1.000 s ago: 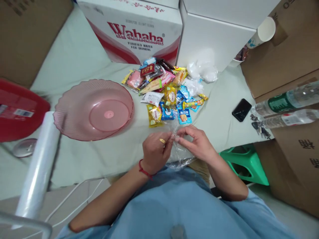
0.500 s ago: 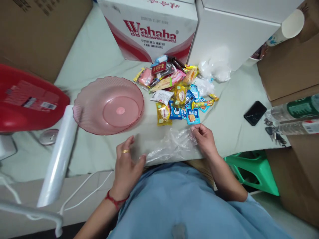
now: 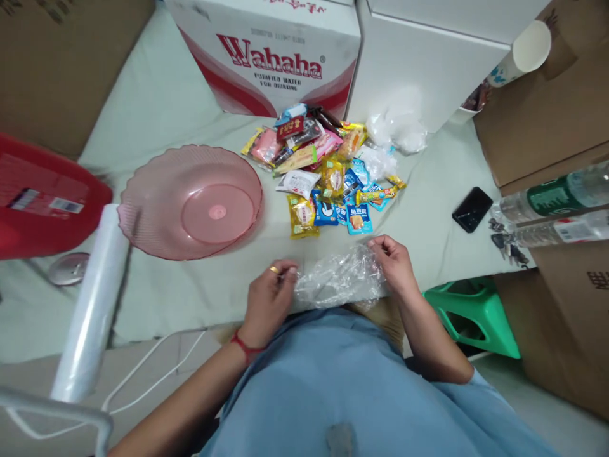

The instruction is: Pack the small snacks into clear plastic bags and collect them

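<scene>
A crumpled clear plastic bag [image 3: 335,279] lies at the near edge of the table, stretched between my two hands. My left hand [image 3: 269,298], with a ring and a red wrist string, pinches the bag's left end. My right hand [image 3: 392,263] grips the bag's right end with curled fingers. Just beyond the bag sits a pile of small colourful snack packets [image 3: 328,171]. A wide pink plastic bowl [image 3: 157,184] stands empty to the left of the pile.
A Wahaha carton [image 3: 266,57] and a white box [image 3: 428,63] line the back. A roll of clear film [image 3: 92,298] and a red lid [image 3: 42,197] sit left. A black phone [image 3: 472,209], keys, water bottles [image 3: 552,197], cardboard boxes and a green stool [image 3: 469,314] are right.
My hands first worked close together on the bag. The left hand then opened off to the left and has now come back to pinch the bag's left end; the bag is spread wider.
</scene>
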`<state>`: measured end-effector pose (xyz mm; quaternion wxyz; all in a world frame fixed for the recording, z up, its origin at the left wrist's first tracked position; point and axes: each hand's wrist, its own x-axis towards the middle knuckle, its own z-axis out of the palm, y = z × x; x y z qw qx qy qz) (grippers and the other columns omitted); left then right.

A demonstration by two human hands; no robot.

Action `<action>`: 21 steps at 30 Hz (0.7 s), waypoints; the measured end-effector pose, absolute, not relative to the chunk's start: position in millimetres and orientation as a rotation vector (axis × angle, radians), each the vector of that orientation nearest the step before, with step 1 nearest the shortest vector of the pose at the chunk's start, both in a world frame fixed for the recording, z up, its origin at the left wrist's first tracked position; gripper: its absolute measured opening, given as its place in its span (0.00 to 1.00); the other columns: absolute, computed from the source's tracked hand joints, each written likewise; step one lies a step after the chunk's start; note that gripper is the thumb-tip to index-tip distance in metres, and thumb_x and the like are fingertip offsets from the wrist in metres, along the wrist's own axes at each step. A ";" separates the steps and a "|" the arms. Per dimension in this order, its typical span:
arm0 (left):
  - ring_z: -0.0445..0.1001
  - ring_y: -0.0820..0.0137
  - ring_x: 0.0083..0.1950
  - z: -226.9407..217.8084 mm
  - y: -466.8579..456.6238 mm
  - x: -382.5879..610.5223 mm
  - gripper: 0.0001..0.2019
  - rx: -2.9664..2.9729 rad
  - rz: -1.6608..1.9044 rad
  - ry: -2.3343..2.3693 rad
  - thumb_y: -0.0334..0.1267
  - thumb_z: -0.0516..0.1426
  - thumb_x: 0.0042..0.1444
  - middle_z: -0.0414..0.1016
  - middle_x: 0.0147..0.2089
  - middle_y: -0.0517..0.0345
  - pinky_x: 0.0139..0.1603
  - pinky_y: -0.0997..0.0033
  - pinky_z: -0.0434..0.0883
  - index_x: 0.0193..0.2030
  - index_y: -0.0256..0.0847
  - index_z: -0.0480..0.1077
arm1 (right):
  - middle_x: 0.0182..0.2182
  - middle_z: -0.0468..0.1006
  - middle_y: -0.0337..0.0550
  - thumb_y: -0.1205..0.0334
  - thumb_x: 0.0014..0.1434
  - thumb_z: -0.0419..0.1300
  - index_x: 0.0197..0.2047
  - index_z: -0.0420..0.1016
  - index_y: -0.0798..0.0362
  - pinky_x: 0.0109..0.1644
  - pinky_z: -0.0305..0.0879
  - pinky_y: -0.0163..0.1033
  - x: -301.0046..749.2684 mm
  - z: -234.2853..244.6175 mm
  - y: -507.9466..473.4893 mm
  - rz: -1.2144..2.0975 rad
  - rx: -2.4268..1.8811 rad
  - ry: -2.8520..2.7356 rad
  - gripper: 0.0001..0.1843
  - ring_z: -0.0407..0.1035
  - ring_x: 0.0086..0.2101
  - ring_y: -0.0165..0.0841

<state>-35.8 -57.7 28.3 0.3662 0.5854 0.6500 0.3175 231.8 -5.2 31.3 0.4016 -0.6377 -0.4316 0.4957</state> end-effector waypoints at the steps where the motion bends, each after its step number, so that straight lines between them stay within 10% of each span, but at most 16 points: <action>1: 0.72 0.66 0.32 27.0 -54.8 -41.0 0.15 1.348 0.838 1.726 0.48 0.53 0.66 0.76 0.31 0.58 0.36 0.67 0.70 0.43 0.41 0.75 | 0.18 0.68 0.31 0.42 0.55 0.68 0.31 0.74 0.50 0.23 0.53 0.35 236.1 29.6 -6.0 1.251 -1.623 -1.074 0.20 0.57 0.18 0.27; 8: 0.74 0.59 0.59 37.1 -55.5 -60.2 0.26 1.627 1.024 1.809 0.31 0.54 0.55 0.73 0.59 0.47 0.58 0.57 0.74 0.62 0.41 0.69 | 0.16 0.65 0.29 0.43 0.55 0.68 0.32 0.74 0.50 0.20 0.50 0.34 242.1 28.6 -7.7 1.269 -1.623 -1.043 0.19 0.54 0.16 0.26; 14: 0.46 0.44 0.82 42.0 -64.2 -25.3 0.39 2.408 0.773 1.372 0.30 0.57 0.53 0.55 0.77 0.36 0.78 0.29 0.40 0.74 0.40 0.57 | 0.18 0.66 0.30 0.40 0.53 0.69 0.31 0.73 0.50 0.19 0.49 0.34 228.5 35.5 -3.2 1.272 -1.619 -1.039 0.21 0.54 0.16 0.25; 17: 0.51 0.47 0.80 31.3 -61.8 -9.7 0.27 2.622 0.848 1.390 0.36 0.62 0.60 0.66 0.73 0.43 0.78 0.30 0.33 0.66 0.47 0.67 | 0.19 0.66 0.30 0.40 0.52 0.70 0.31 0.73 0.50 0.19 0.49 0.34 227.5 36.4 -2.8 1.278 -1.616 -1.026 0.21 0.54 0.16 0.25; 21: 0.71 0.59 0.66 23.7 -48.1 -8.9 0.06 2.420 1.133 1.344 0.33 0.60 0.64 0.81 0.53 0.53 0.72 0.48 0.61 0.45 0.47 0.76 | 0.18 0.66 0.30 0.41 0.53 0.69 0.31 0.73 0.50 0.20 0.51 0.34 233.6 35.3 -5.2 1.254 -1.637 -1.053 0.20 0.56 0.16 0.26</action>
